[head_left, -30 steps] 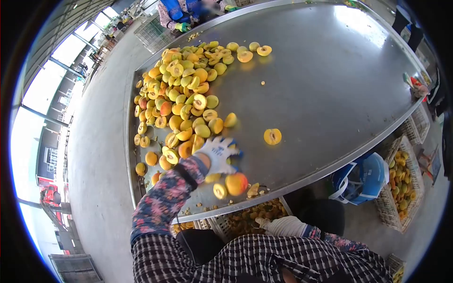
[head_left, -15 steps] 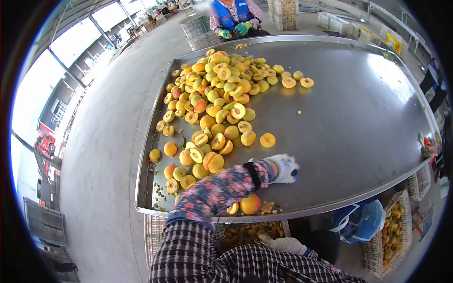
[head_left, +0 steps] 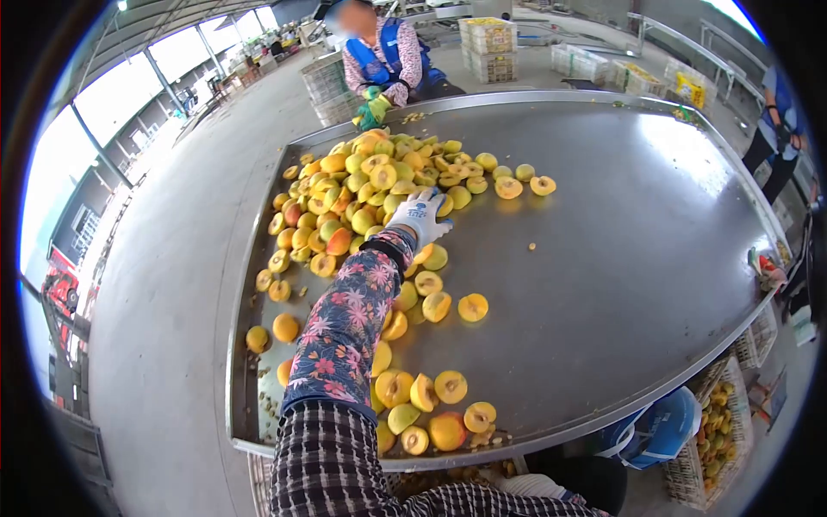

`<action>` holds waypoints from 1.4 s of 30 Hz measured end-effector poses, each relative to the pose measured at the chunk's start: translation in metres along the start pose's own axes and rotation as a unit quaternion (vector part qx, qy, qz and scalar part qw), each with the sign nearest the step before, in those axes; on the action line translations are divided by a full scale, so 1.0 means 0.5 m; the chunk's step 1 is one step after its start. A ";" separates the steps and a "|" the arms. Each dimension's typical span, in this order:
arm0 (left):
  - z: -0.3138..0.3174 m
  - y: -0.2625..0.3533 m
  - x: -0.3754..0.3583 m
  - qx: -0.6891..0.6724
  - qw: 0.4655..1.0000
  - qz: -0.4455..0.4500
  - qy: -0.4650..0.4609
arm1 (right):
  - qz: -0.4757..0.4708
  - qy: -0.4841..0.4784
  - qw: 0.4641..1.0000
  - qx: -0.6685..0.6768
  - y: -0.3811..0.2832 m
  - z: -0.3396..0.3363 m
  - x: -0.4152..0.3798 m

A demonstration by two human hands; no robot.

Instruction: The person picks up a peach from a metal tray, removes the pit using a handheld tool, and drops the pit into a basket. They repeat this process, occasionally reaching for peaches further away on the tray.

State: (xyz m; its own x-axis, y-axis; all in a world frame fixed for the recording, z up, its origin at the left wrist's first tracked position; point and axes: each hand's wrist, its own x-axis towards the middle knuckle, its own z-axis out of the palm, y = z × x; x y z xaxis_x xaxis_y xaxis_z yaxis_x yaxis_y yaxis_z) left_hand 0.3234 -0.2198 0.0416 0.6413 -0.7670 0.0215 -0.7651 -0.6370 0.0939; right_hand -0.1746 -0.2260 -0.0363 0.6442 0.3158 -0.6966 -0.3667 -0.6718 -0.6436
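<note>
My left hand (head_left: 420, 217), in a white glove, reaches out over the heap of yellow-orange peaches (head_left: 332, 177). Its fingers look spread and rest against the fruit at the heap's right side. Many of the peaches are cut in half, some with the pit showing. Below my arm, near the table's front edge, lie more halves and a reddish whole-looking peach (head_left: 447, 431). Low at the bottom edge is my right hand (head_left: 532, 486), also in a pale glove. Its fingers are hidden, so what it holds does not show.
The metal table (head_left: 586, 345) has a raised rim. Under its front edge stand a blue bucket (head_left: 663, 426) and a crate of fruit (head_left: 711, 439). Across the table a person in green gloves (head_left: 373, 108) works by the heap. Stacked crates (head_left: 489, 50) stand behind.
My left hand has swung from the front middle of the table up and left onto the heap. Several halves now sit apart near the front edge. The view has tilted up.
</note>
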 end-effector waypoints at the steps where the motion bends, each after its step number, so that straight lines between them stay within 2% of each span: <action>1: 0.005 0.002 0.022 0.059 0.998 0.001 -0.004 | 0.004 0.000 1.000 0.003 0.002 -0.004 0.003; 4: 0.002 0.013 0.069 0.178 0.980 -0.054 -0.072 | 0.016 -0.003 1.000 0.016 0.011 -0.013 0.008; 7: 0.022 0.029 0.093 0.228 0.964 -0.098 -0.094 | 0.022 -0.007 0.999 0.034 0.017 -0.017 0.009; 8: 0.026 0.029 0.091 0.258 0.959 -0.084 -0.079 | 0.024 -0.010 0.999 0.037 0.018 -0.017 0.011; 12: 0.014 0.007 0.064 0.207 0.959 -0.110 -0.159 | 0.023 -0.016 0.999 0.042 0.014 -0.020 0.008; 13: 0.020 0.004 0.038 0.220 0.955 -0.086 -0.180 | 0.022 -0.018 0.999 0.039 0.011 -0.019 0.006; 16: 0.023 0.007 -0.064 0.202 0.963 -0.085 -0.157 | 0.014 -0.018 0.999 0.034 0.004 -0.019 0.002; 20: 0.030 -0.028 -0.191 0.034 0.979 -0.078 -0.183 | 0.009 -0.024 0.999 0.020 -0.003 -0.006 -0.012; 22: 0.034 -0.027 -0.265 -0.004 0.972 -0.098 -0.213 | 0.009 -0.027 1.000 0.014 -0.007 0.002 -0.016; 26: 0.027 -0.041 -0.380 -0.107 0.967 -0.066 -0.222 | 0.015 -0.042 0.999 0.006 -0.019 0.009 -0.022; 29: -0.016 -0.031 -0.411 -0.254 0.926 -0.111 -0.258 | 0.021 -0.057 0.998 0.001 -0.032 0.019 -0.024; 32: -0.034 -0.042 -0.444 -0.410 0.887 -0.124 -0.173 | 0.030 -0.066 0.997 -0.005 -0.043 0.023 -0.034; 33: -0.043 -0.048 -0.454 -0.489 0.852 -0.116 -0.149 | 0.033 -0.069 0.997 -0.004 -0.047 0.023 -0.038; 35: -0.061 -0.053 -0.491 -0.363 0.929 0.063 0.035 | 0.035 -0.069 0.997 -0.011 -0.052 0.029 -0.046; 36: -0.071 -0.052 -0.509 -0.286 0.937 0.152 0.130 | 0.026 -0.064 0.997 -0.021 -0.053 0.033 -0.048; 37: -0.055 -0.046 -0.528 -0.571 0.812 0.021 0.119 | -0.003 -0.045 0.998 -0.043 -0.037 0.051 -0.037; 38: -0.070 -0.007 -0.552 -0.748 0.657 -0.036 0.088 | -0.052 -0.007 0.996 -0.078 -0.042 0.056 -0.047; 39: -0.085 0.032 -0.577 -0.880 0.455 -0.102 0.089 | -0.098 0.036 0.988 -0.116 -0.048 0.061 -0.056; 40: -0.102 0.060 -0.593 -0.928 0.344 -0.134 0.056 | -0.120 0.066 0.986 -0.098 -0.054 0.064 -0.062; 42: -0.086 0.108 -0.640 -0.941 0.300 -0.143 0.061 | -0.157 0.128 0.977 -0.060 -0.071 0.074 -0.081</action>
State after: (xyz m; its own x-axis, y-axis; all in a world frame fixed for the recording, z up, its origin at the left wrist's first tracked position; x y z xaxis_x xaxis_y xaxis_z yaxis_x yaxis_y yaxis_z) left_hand 0.0794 -0.0057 0.0827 0.7506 -0.6195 -0.2296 0.6364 0.5846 0.5032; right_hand -0.2124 -0.1903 0.0032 0.8651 0.3505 -0.3588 -0.0527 -0.6479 -0.7599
